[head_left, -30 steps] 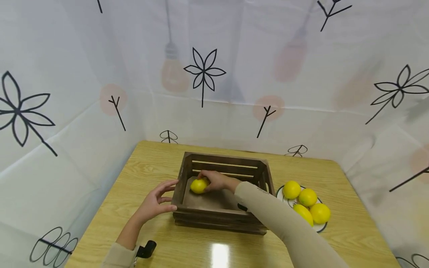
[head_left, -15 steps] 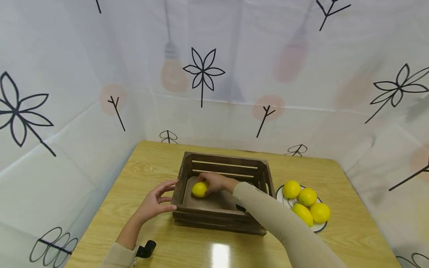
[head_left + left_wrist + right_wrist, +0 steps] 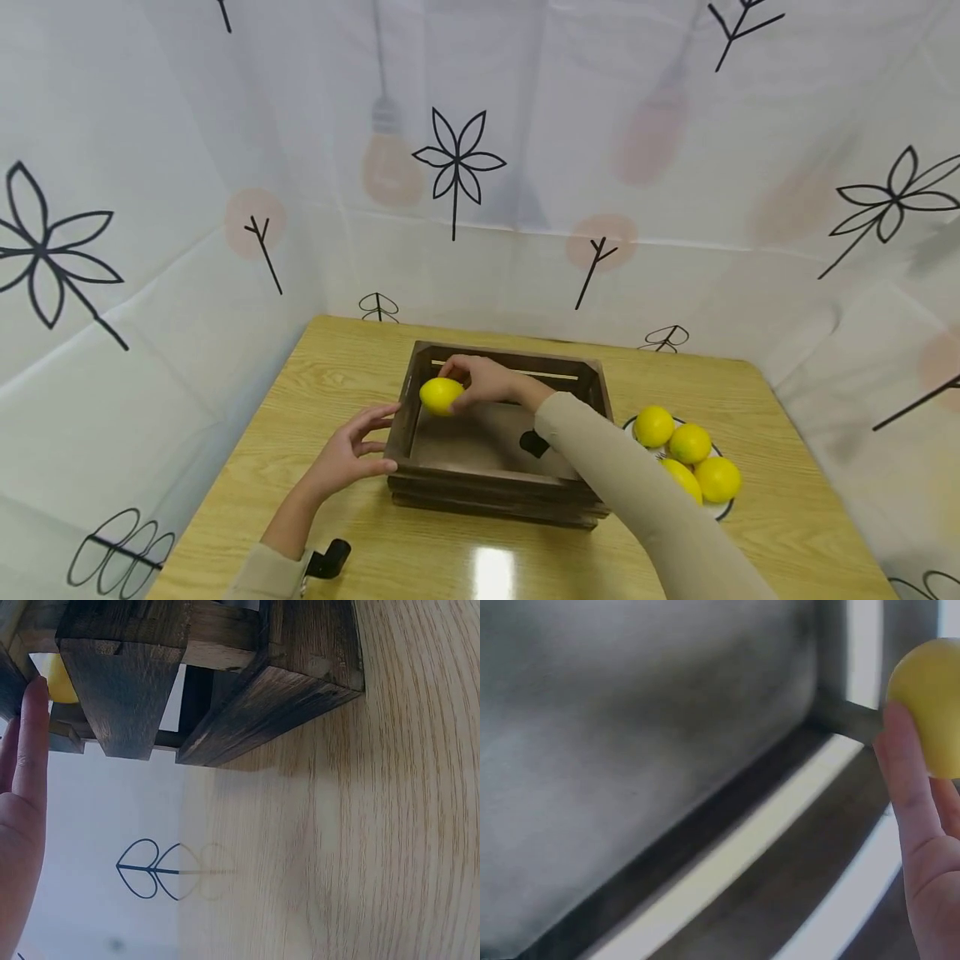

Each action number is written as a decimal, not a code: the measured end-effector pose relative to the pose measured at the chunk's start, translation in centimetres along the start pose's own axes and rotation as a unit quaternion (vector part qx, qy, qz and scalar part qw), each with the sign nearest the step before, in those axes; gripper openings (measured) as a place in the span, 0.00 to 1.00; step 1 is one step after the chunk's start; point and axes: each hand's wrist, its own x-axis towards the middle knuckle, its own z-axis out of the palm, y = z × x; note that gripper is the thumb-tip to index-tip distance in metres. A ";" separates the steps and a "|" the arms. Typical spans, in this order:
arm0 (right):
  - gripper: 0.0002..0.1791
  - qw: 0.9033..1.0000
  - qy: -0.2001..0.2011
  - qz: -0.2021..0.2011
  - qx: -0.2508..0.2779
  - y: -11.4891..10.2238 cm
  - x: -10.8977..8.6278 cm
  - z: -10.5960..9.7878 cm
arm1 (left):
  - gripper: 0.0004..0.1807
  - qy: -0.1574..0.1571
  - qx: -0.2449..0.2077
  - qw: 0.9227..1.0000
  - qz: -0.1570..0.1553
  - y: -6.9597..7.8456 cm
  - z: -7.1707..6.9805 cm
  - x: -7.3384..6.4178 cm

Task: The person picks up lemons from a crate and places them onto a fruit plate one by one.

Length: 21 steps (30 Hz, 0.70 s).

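Observation:
A yellow lemon (image 3: 441,396) is held in my right hand (image 3: 487,382), above the floor of a dark brown slatted wooden crate (image 3: 495,496). In the right wrist view, the fingers lie against the side of the lemon (image 3: 934,705); part of the fruit is cut off by the frame edge. My left hand (image 3: 348,450) touches the crate's left end with fingers spread and fairly straight, the thumb near the front corner. In the left wrist view, one straight fingertip meets the crate's slat (image 3: 124,697), and a bit of yellow shows through the gap.
Right of the crate stands a white plate (image 3: 724,508) with a dark rim, bearing several lemons (image 3: 717,480). Everything rests on a wood-grain table (image 3: 405,554). A patterned white cloth (image 3: 517,275) encloses the back and sides.
My right hand has lifted the lemon from the crate floor, moving it up and slightly toward the back left. My left hand has stayed at the crate's left end.

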 end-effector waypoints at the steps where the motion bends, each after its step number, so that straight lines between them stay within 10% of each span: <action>1: 0.28 1.000 0.004 0.002 0.011 -0.3 -0.2 -0.3 | 0.37 -0.002 0.001 1.000 0.003 0.0 0.0 0.0; 21: 0.30 0.975 0.083 -0.020 0.203 -4.2 -5.4 -5.0 | 0.37 -0.003 0.006 1.000 0.015 -0.1 0.2 -0.2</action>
